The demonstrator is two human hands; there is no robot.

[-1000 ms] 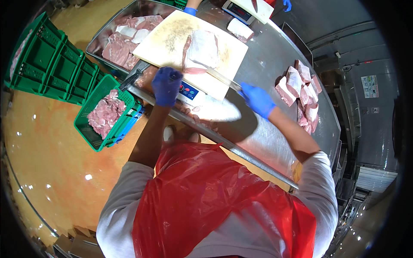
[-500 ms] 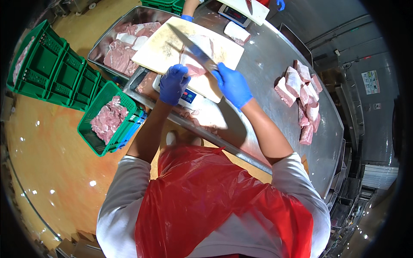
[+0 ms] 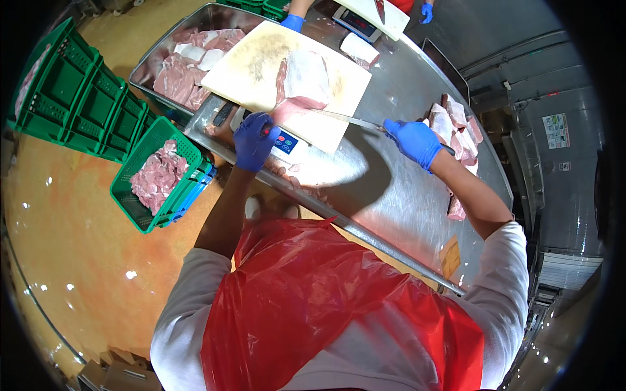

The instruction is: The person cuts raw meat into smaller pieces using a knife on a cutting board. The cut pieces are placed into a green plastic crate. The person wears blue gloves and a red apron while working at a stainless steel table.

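A long knife is gripped in my right hand, its blade pointing left toward the meat. The dark end of its handle shows behind my fist. On the white cutting board lies a block of pork with a pale fat top and a thin red strip along its left side. My left hand is curled closed at the board's near edge, beside the pork. A small red spot shows at its fingers, but what they hold is unclear. Below the board, a scale's blue button panel shows.
Several pork pieces lie on the steel table at right. A metal tub of meat stands at left, near stacked green crates and a green basket of trimmings. Another person's gloved hand is beyond the board.
My right hand has moved right with the knife, and the blade has swung from across the pork to pointing left. My left hand has shifted slightly left and nearer me, still closed.
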